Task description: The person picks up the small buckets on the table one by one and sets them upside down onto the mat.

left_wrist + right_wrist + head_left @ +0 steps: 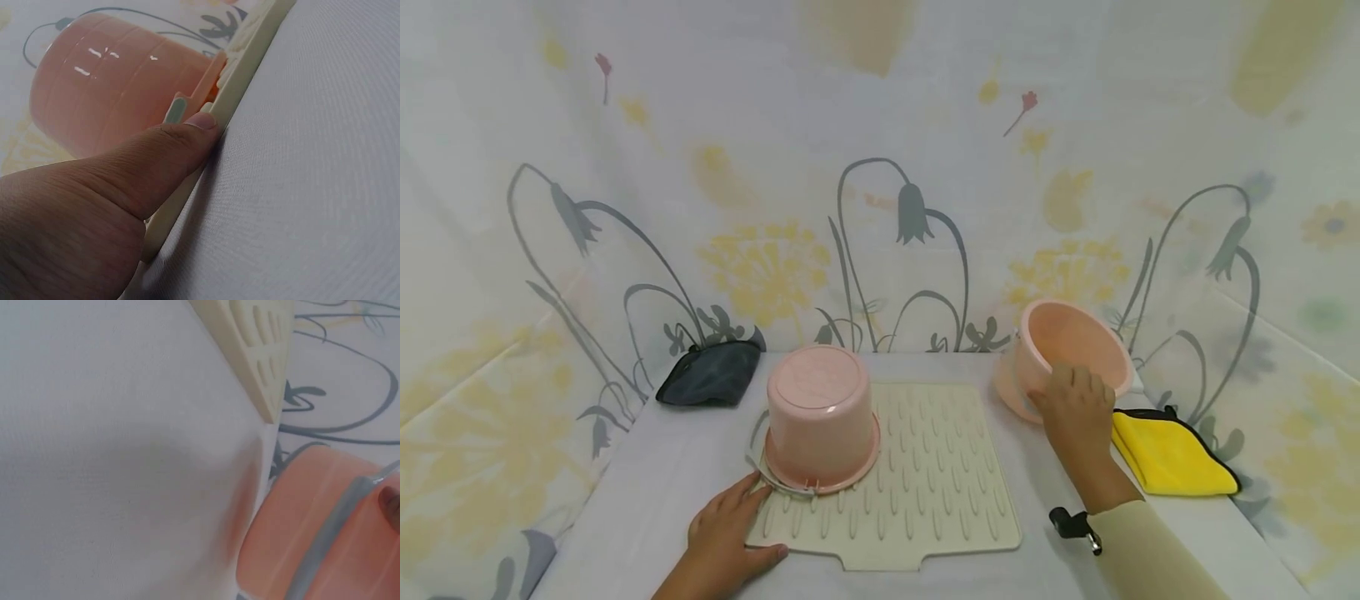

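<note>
An upside-down pink bucket [818,417] stands on the left half of a cream drying mat [940,467], its grey handle [754,454] lying around the rim. My left hand [724,533] rests at the mat's front left corner; in the left wrist view its thumb [169,150] lies against the mat's edge, close to the bucket. To the right of the mat, my right hand [1078,417] grips the near rim of a second pink bucket [1030,362], which is tilted with its mouth facing up and right. A grey handle [331,531] crosses this bucket's side in the right wrist view.
A folded dark grey cloth [711,375] lies at the back left of the white table [640,483]. On the right is a folded yellow cloth [1176,454] with black edging, near my right forearm. A flower-patterned curtain [880,125] hangs behind.
</note>
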`<state>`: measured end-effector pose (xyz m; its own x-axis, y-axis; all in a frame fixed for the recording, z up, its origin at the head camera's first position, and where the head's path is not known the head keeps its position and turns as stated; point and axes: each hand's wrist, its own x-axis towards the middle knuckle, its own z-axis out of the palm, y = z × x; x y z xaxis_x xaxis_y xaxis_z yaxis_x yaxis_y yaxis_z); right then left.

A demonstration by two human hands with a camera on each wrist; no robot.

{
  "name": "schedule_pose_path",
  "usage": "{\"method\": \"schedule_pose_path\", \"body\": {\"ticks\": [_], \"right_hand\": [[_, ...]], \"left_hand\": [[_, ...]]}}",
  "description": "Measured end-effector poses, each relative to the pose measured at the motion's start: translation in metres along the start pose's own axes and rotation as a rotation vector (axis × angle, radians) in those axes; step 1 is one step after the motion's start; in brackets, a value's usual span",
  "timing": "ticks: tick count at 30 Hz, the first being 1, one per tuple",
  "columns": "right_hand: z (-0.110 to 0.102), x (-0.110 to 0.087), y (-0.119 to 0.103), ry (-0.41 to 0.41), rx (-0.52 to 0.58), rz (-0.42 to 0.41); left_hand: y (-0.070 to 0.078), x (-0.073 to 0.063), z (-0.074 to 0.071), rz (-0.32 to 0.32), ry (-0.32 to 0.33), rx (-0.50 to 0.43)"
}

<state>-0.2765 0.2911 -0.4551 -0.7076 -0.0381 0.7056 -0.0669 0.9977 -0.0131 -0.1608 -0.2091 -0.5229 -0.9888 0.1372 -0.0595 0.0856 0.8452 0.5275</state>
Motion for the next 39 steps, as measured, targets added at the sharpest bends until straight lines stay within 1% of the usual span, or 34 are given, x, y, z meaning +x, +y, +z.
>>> {"method": "schedule_pose_path", "body": {"ticks": [3, 8, 10, 12, 19, 21, 27, 31, 32, 35, 38, 39], "right_hand": [[-0.004, -0.002, -0.002, 0.035, 0.008, -0.006], [-0.011, -0.006, -0.008, 0.146, 0.058, -0.04], [-0.013, -0.008, -0.011, 0.172, 0.087, -0.047], [-0.016, -0.01, -0.014, 0.179, 0.116, -0.038], [-0.023, -0.024, -0.022, 0.187, 0.207, 0.033], [-0.025, -0.028, -0.025, 0.176, 0.245, 0.074], [-0.032, -0.039, -0.036, 0.102, 0.424, 0.258], [-0.036, -0.044, -0.041, 0.077, 0.495, 0.305], [-0.037, -0.045, -0.042, 0.059, 0.514, 0.325], [-0.041, -0.047, -0.046, -0.016, 0.59, 0.418], [-0.045, -0.048, -0.048, -0.09, 0.667, 0.516], [-0.045, -0.049, -0.048, -0.102, 0.685, 0.539]], "left_hand": [[0.0, 0.0, 0.0, 0.004, 0.003, 0.008], [0.0, -0.001, 0.001, 0.014, 0.012, 0.008], [0.0, -0.001, 0.001, 0.011, 0.013, 0.004], [0.0, -0.001, 0.002, 0.005, 0.012, -0.001], [0.0, 0.0, 0.002, -0.009, 0.0, 0.007], [0.0, 0.001, 0.002, -0.015, -0.006, 0.005], [-0.001, 0.002, 0.001, -0.001, 0.003, 0.015], [0.0, 0.003, 0.002, 0.001, -0.005, 0.01], [0.0, 0.003, 0.002, -0.004, -0.01, 0.011], [-0.001, 0.002, 0.002, -0.008, -0.021, 0.02], [-0.003, 0.002, 0.003, -0.006, -0.02, 0.03], [-0.003, 0.003, 0.003, -0.001, -0.017, 0.032]]}}
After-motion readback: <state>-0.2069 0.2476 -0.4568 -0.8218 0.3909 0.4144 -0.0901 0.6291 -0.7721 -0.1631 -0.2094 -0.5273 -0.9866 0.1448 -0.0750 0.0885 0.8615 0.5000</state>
